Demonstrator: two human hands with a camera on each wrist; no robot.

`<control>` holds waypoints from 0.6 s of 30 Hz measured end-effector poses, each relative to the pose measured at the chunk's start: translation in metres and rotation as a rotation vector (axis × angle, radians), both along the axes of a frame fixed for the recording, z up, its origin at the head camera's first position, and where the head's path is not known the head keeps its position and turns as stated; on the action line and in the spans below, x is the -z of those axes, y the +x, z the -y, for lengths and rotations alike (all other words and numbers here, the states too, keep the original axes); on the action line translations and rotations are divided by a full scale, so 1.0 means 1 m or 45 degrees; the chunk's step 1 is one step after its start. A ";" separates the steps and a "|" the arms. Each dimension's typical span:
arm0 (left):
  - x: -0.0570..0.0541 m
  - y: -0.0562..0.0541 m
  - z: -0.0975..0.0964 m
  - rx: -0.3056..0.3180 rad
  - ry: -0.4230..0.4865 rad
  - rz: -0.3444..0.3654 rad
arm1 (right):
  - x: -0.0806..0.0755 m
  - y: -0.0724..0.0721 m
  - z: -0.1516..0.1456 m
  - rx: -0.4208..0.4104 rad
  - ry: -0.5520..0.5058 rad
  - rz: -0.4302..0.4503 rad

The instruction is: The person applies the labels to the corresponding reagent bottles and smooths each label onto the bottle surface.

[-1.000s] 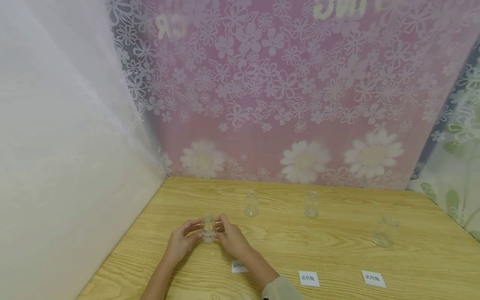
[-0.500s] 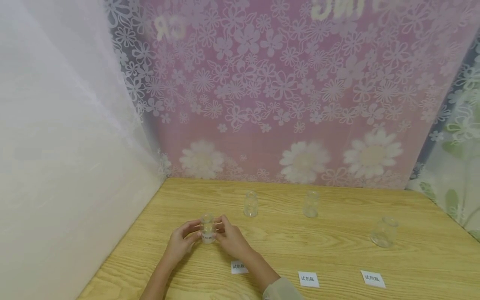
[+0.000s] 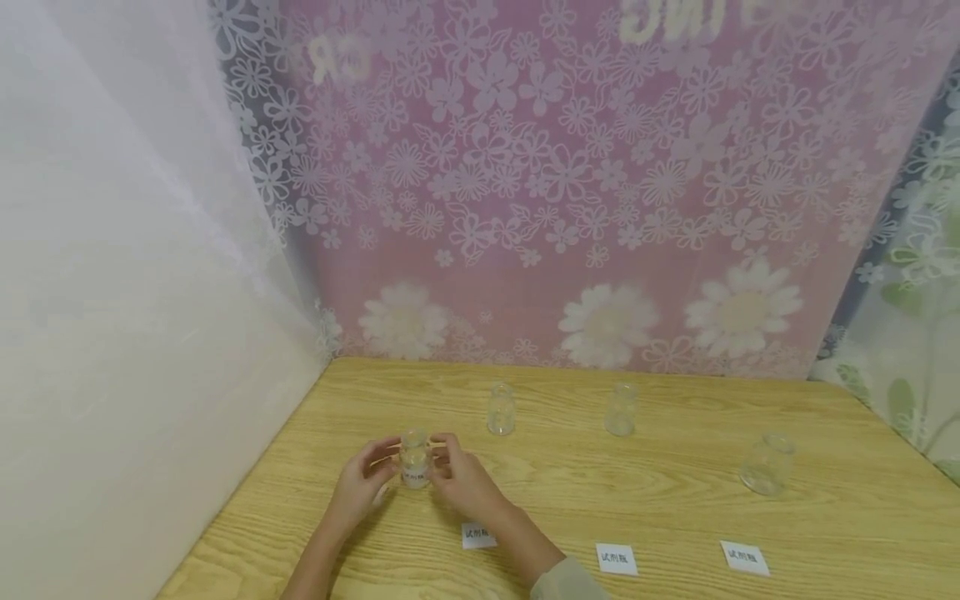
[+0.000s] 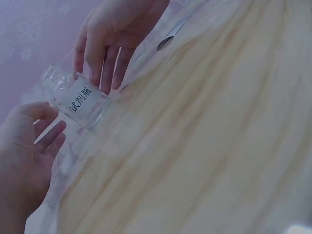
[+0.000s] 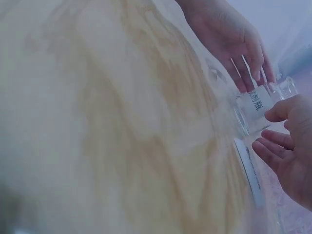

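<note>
A small clear glass bottle (image 3: pixel 415 457) stands upright on the wooden table, a white paper label (image 4: pixel 80 98) with black characters on its front. My left hand (image 3: pixel 357 483) is at its left side, the thumb drawn back a little from the glass. On the other side my right hand (image 3: pixel 467 485) has its fingertips right at the bottle, the forefinger reaching past its shoulder. In the right wrist view the right thumb (image 5: pixel 279 111) overlaps the label's edge. Both hands' fingers are loosely bent around the bottle rather than gripping it.
Three more glass bottles stand apart: one behind (image 3: pixel 502 410), another farther right (image 3: pixel 621 410), and a wider one (image 3: pixel 768 465) at the right. White labels lie nearer the front, one (image 3: pixel 478 535) partly under the right forearm, others (image 3: pixel 617 559) (image 3: pixel 745 557) rightward. A flowered curtain (image 3: pixel 525 208) hangs behind the table.
The left thumb has come away from the bottle's label, and the fingers of both hands have loosened slightly. The label shows more fully now. The bottle stays in about the same place.
</note>
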State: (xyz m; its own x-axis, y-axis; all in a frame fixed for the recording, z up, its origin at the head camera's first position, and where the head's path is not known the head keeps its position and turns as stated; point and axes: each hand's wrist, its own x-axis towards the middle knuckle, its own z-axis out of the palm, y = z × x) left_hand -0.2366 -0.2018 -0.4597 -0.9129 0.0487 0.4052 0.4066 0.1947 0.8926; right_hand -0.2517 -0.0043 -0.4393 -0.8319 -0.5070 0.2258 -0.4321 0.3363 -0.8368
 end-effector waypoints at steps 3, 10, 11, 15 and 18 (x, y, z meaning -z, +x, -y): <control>-0.005 0.000 0.002 -0.042 -0.009 -0.034 | -0.005 0.000 -0.008 0.015 -0.016 -0.026; -0.032 -0.005 -0.013 0.005 0.034 -0.142 | -0.014 -0.017 -0.043 0.204 -0.115 -0.187; -0.038 -0.006 -0.019 0.015 0.039 -0.164 | -0.015 -0.021 -0.049 0.250 -0.137 -0.206; -0.057 -0.014 -0.049 0.038 0.063 -0.195 | -0.022 -0.034 -0.072 0.460 -0.220 -0.223; -0.064 -0.023 -0.073 0.047 0.100 -0.161 | -0.025 -0.045 -0.084 0.569 -0.254 -0.176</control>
State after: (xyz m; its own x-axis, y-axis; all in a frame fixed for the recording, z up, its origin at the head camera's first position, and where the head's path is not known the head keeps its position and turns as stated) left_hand -0.2598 -0.1285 -0.3955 -0.8526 0.0451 0.5206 0.5222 0.1090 0.8458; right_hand -0.2966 0.0794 -0.4143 -0.9131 -0.0445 0.4053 -0.3939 0.3532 -0.8486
